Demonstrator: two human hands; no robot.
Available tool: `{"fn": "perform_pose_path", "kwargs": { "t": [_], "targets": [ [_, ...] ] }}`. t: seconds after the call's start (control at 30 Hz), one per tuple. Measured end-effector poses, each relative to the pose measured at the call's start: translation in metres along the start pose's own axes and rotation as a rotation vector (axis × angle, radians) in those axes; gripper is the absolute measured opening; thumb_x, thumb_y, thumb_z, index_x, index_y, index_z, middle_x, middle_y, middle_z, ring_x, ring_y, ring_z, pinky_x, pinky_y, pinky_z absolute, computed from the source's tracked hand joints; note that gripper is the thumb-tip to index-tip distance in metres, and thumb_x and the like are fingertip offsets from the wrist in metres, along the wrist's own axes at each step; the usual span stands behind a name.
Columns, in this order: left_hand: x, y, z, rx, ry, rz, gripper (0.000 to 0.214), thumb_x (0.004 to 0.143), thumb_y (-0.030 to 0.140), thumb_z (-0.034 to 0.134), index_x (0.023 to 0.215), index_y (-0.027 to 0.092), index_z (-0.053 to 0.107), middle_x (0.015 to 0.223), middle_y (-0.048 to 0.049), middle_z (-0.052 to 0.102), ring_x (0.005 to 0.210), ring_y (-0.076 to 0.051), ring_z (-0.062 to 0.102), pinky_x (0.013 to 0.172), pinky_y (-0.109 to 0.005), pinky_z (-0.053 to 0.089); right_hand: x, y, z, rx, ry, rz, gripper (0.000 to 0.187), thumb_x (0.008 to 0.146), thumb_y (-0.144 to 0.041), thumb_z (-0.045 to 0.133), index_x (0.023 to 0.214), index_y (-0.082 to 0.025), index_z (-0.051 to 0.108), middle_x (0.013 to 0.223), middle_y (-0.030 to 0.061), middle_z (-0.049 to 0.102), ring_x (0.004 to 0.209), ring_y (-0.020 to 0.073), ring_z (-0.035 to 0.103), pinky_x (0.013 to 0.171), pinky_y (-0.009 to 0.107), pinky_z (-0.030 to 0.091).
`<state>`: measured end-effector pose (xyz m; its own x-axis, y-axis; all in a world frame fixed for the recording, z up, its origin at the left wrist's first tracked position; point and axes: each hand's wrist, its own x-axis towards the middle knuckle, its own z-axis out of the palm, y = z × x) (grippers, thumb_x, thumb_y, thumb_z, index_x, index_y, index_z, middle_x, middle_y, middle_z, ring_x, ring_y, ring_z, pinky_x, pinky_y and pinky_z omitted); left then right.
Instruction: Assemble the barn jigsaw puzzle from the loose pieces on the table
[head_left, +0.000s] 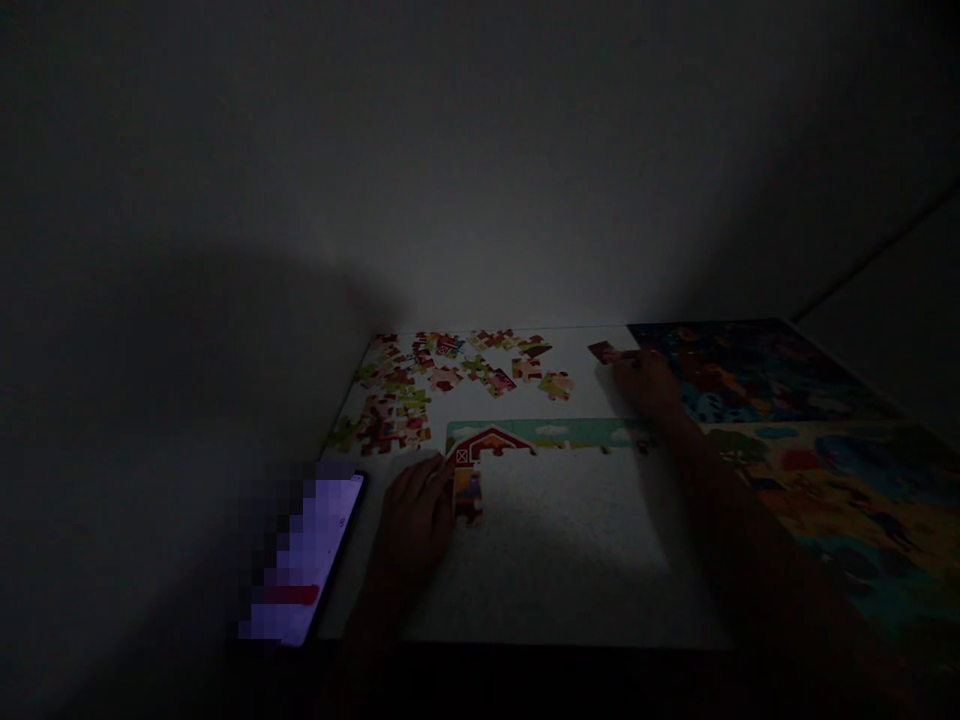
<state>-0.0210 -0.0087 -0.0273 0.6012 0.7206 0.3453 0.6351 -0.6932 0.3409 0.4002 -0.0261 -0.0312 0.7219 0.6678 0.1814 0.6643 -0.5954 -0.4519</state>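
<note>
The room is very dark. On a white table (555, 560) lies a partly joined jigsaw strip (547, 437) with a red barn and sky. My left hand (416, 515) rests flat beside the strip's left end, fingers touching the pieces below the barn. My right hand (645, 380) reaches to the far side and pinches a dark red puzzle piece (602, 352). Loose puzzle pieces (442, 385) lie scattered at the far left of the table.
A lit phone (304, 560) lies at the table's left edge. Two finished colourful puzzle pictures lie on the right, a dark blue one (757, 370) and a brighter one (847, 500) nearer me. A plain wall stands behind the table.
</note>
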Motion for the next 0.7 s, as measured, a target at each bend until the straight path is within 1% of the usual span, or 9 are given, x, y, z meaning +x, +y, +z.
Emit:
{"fn": "perform_pose_path", "kwargs": {
  "t": [0.1,0.23,0.3,0.4,0.53,0.7],
  "targets": [
    [0.000,0.003,-0.002,-0.004,-0.025,-0.012,0.037,0.096,0.021,0.040,0.125,0.020,0.062,0.131,-0.0101,0.061,0.121,-0.024,0.054,0.104,-0.047,0.045,0.001,0.001,-0.001,0.001,0.017,0.006,0.054,0.089,-0.054,0.046,0.118,-0.013,0.067,0.109,0.0184,0.070,0.097,0.0292,0.065,0.080,0.036,0.049],
    [0.000,0.002,-0.004,0.004,-0.047,0.011,0.036,0.094,0.021,0.042,0.121,0.023,0.067,0.132,-0.0103,0.060,0.123,-0.025,0.052,0.103,-0.048,0.045,0.003,0.002,-0.002,0.001,-0.009,-0.039,0.045,0.090,-0.046,0.046,0.112,-0.015,0.071,0.105,0.0168,0.072,0.095,0.0281,0.066,0.079,0.035,0.048],
    [0.000,0.002,-0.004,0.005,-0.049,0.008,0.037,0.093,0.020,0.043,0.120,0.025,0.067,0.132,-0.0098,0.059,0.123,-0.025,0.052,0.102,-0.049,0.045,0.003,0.003,-0.002,-0.006,-0.017,-0.030,0.042,0.088,-0.039,0.048,0.115,-0.015,0.070,0.106,0.0159,0.072,0.096,0.0278,0.066,0.079,0.035,0.048],
    [0.000,0.000,-0.003,-0.006,-0.049,-0.002,0.037,0.093,0.019,0.043,0.119,0.026,0.068,0.132,-0.0094,0.060,0.122,-0.025,0.052,0.102,-0.049,0.045,0.002,0.001,-0.004,-0.016,-0.029,0.003,0.042,0.086,-0.032,0.050,0.119,-0.017,0.068,0.110,0.0147,0.071,0.098,0.0280,0.066,0.081,0.036,0.049],
    [-0.001,-0.006,-0.001,-0.002,-0.051,0.028,0.037,0.092,0.020,0.044,0.120,0.028,0.068,0.133,-0.0087,0.060,0.122,-0.026,0.053,0.101,-0.049,0.046,0.000,-0.005,-0.008,-0.007,-0.038,0.028,0.040,0.086,-0.029,0.050,0.119,-0.017,0.067,0.112,0.0144,0.070,0.102,0.0268,0.065,0.084,0.034,0.048],
    [-0.002,-0.011,0.002,0.017,-0.022,0.033,0.037,0.093,0.024,0.044,0.119,0.029,0.069,0.131,-0.0076,0.061,0.120,-0.026,0.055,0.100,-0.046,0.047,-0.002,-0.009,-0.010,0.007,-0.043,0.060,0.038,0.086,-0.028,0.050,0.118,-0.018,0.067,0.112,0.0123,0.070,0.100,0.0251,0.065,0.083,0.032,0.048]
  ]
}}
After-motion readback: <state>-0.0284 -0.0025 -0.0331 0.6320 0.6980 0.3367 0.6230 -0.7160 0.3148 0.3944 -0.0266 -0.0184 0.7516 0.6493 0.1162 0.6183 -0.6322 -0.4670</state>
